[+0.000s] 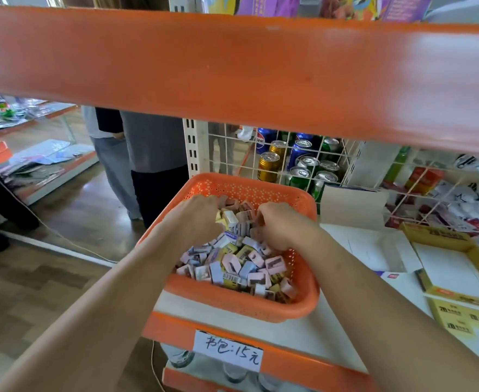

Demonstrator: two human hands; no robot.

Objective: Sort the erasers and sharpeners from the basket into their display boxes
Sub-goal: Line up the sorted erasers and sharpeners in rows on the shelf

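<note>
Down in the orange basket (232,305) at the shelf's edge, the erasers and sharpeners (232,261) lie mixed in a heap. The left hand (201,219) and right hand (285,226) dig in at the far side, fingers curled round small pieces. Picking seems under way; next, each handful needs telling apart and carrying right to the yellow display box (436,236).

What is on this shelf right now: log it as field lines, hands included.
basket: orange, on the white shelf, holding mixed erasers and sharpeners
left hand: in the basket, fingers curled into the pile, grip unclear
right hand: beside it, likewise curled in the pile
yellow display box: open, right of the basket, no pieces seen inside
behind: drink cans behind a wire grid
</note>
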